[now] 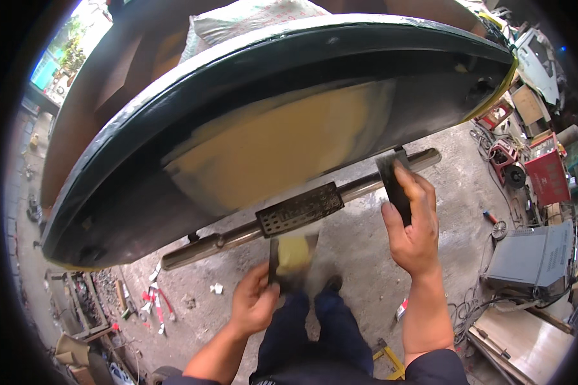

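A long, dark, curved vehicle body panel (128,192) spans the view in front of me. Across its middle spreads a tan patch of filler (276,144) with smeared edges. My left hand (253,305) grips a dark flat plate (274,263) by its edge, low in front of the panel. A lump of yellow putty (294,253) lies on that plate. Held in my right hand (414,224) is a black flat spreader (393,183), thumb on one side and fingers on the other, near the panel's lower edge. Its far end looks apart from the filler.
A metal tube bar with a perforated step (300,208) runs below the panel. A filled sack (250,22) rests behind its top edge. To the right are a grey metal case (533,253), a red box (548,170) and cables. Scraps and tools (157,298) lie at left.
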`<act>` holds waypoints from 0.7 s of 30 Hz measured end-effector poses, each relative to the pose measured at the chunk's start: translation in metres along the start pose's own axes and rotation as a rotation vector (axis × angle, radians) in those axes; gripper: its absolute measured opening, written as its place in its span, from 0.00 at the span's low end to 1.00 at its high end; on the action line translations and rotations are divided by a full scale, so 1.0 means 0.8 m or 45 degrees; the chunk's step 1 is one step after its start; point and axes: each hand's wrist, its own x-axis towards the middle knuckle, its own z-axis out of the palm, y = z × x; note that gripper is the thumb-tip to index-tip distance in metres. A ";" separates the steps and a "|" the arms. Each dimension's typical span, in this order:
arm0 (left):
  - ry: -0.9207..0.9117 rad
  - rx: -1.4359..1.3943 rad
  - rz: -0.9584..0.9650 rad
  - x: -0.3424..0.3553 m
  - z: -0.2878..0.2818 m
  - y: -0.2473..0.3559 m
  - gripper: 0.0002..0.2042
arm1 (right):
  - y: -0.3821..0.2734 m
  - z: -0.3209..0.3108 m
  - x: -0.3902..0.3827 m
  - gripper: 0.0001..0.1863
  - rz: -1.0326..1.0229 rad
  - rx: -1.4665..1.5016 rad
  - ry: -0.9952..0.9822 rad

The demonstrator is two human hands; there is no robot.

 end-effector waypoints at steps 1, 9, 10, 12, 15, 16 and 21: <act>0.053 -0.149 -0.256 -0.013 -0.008 -0.025 0.24 | 0.005 0.011 0.013 0.27 -0.044 -0.096 0.008; 0.288 -0.616 -0.661 -0.053 -0.014 -0.159 0.28 | 0.016 0.075 0.070 0.27 -0.417 -0.443 0.163; 0.329 -0.592 -0.705 -0.054 -0.009 -0.162 0.28 | 0.015 0.081 0.074 0.27 -0.449 -0.458 0.179; 0.339 -0.673 -0.645 -0.066 -0.012 -0.187 0.27 | 0.016 0.089 0.083 0.27 -0.492 -0.459 0.196; 0.342 -0.642 -0.708 -0.081 -0.032 -0.232 0.27 | 0.022 0.093 0.088 0.27 -0.511 -0.484 0.220; 0.349 -0.661 -0.707 -0.083 -0.032 -0.231 0.27 | 0.022 0.096 0.088 0.27 -0.518 -0.482 0.223; 0.300 -0.886 -0.557 -0.077 -0.024 -0.213 0.27 | 0.007 0.096 0.088 0.26 -0.465 -0.482 0.174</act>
